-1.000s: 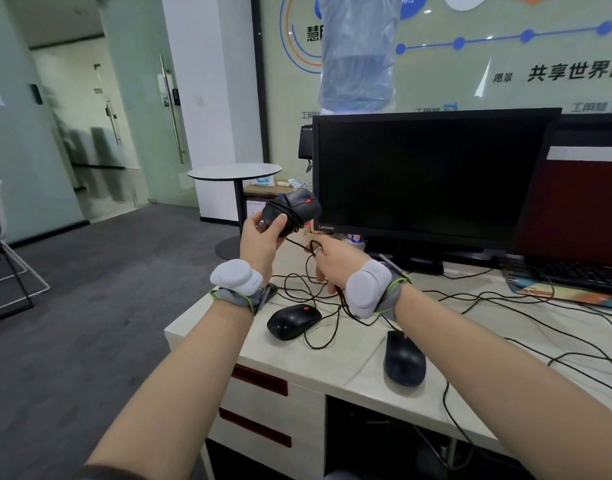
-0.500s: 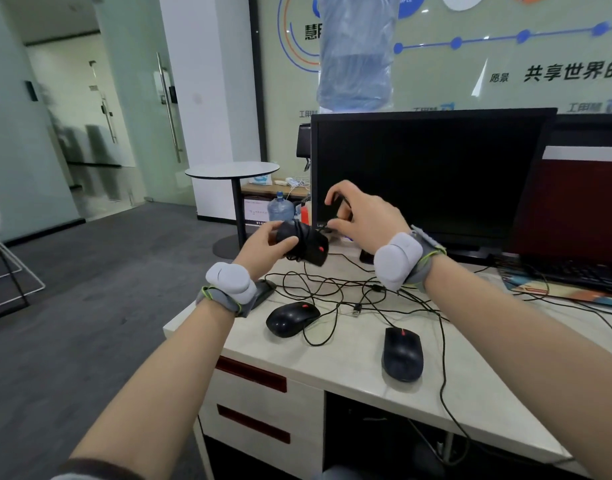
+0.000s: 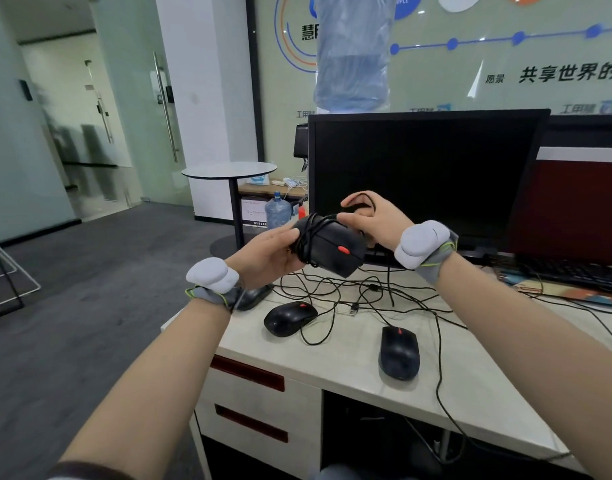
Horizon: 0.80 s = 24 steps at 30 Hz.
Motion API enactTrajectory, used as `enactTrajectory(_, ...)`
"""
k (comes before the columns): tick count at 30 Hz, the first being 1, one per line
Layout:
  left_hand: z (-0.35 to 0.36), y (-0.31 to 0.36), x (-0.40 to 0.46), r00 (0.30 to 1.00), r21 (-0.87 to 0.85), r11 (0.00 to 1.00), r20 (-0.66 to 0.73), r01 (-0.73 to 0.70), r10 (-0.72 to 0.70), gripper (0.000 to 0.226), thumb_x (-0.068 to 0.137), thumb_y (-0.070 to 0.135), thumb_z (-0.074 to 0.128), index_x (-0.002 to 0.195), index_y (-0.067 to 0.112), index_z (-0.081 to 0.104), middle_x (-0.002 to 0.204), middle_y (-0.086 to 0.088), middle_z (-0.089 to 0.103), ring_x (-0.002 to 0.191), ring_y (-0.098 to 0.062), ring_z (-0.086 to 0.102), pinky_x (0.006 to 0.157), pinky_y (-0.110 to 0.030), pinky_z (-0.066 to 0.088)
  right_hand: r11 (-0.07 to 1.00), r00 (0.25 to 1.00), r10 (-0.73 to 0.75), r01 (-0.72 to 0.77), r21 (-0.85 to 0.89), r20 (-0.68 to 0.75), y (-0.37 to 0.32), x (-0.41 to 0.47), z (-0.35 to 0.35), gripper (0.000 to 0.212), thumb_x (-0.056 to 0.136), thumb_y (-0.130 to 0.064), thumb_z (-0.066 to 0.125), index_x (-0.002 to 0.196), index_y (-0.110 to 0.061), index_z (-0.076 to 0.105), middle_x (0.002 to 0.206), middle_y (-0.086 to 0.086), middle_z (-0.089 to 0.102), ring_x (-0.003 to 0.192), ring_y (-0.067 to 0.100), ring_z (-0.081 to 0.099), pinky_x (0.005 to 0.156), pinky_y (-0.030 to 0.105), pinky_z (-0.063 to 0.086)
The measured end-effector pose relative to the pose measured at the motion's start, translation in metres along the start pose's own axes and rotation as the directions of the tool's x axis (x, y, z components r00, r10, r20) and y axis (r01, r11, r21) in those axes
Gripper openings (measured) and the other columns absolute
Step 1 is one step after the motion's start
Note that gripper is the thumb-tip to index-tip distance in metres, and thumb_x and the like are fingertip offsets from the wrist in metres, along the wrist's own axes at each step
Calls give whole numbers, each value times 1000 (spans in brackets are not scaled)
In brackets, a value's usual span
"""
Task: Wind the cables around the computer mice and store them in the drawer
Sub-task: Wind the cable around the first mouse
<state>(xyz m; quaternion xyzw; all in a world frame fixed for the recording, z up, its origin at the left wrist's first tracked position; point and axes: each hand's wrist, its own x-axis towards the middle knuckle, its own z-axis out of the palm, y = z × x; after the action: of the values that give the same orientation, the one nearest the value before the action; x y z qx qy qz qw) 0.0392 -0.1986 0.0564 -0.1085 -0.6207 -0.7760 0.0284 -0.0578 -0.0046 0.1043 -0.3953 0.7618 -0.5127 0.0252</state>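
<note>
Both forearms are bare, each wrist wrapped in a grey band edged in yellow-green and topped by a rounded, lumpy white pod, the left hand [image 3: 266, 252] at nine o'clock of the right hand [image 3: 373, 221].

We hold a black mouse [image 3: 332, 247] above the desk [image 3: 349, 362], our left hand [image 3: 266, 254] gripping its rear while our right hand [image 3: 373, 220] pinches the cable [image 3: 309, 237] already looped around its body. At 6 o'clock of it a second mouse [image 3: 289, 317] lies on the desk, a third mouse [image 3: 398, 353] at 5 o'clock, loose cables tangled between. A dark monitor [image 3: 425, 174] stands at 1 o'clock. Closed drawers [image 3: 259, 403] sit below the desk edge.
</note>
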Motion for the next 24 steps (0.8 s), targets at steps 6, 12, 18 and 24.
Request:
enactTrajectory(6,11,-1,2,999,-267,964,41,-11,23,59,59,34,84,107,13,56,86,2,73,75,-7,68,67,-18,55,879,990,-119,68,472,78,9,0,12,56,89,2,50,132,-33,41,61,-3,57,57,9,52,58,20,45)
enactTrajectory(12,12,-1,3,994,-399,912,-86,-93,63,75,43,30,93,107,9,58,88,-4,70,73,-12,68,65,-19,56,998,997,-67,67,7,-34,11,6,27,23,94,-7,40,76,-9,55,55,-4,49,48,14,44,46,25,35)
enactTrajectory(18,11,1,0,979,-475,859,-151,-190,133,73,42,29,93,104,9,60,88,-5,68,74,-15,67,64,-20,56,747,968,225,-244,619,111,16,8,28,34,100,-30,32,82,-14,57,45,-3,51,37,11,50,38,16,42)
enactTrajectory(24,9,11,9,915,-570,743,-376,-351,144,21,86,28,59,90,7,62,84,-6,65,75,-15,63,63,-19,57,891,866,439,-455,11,237,18,-5,35,31,97,-9,29,123,-19,43,77,5,50,40,2,44,30,7,26)
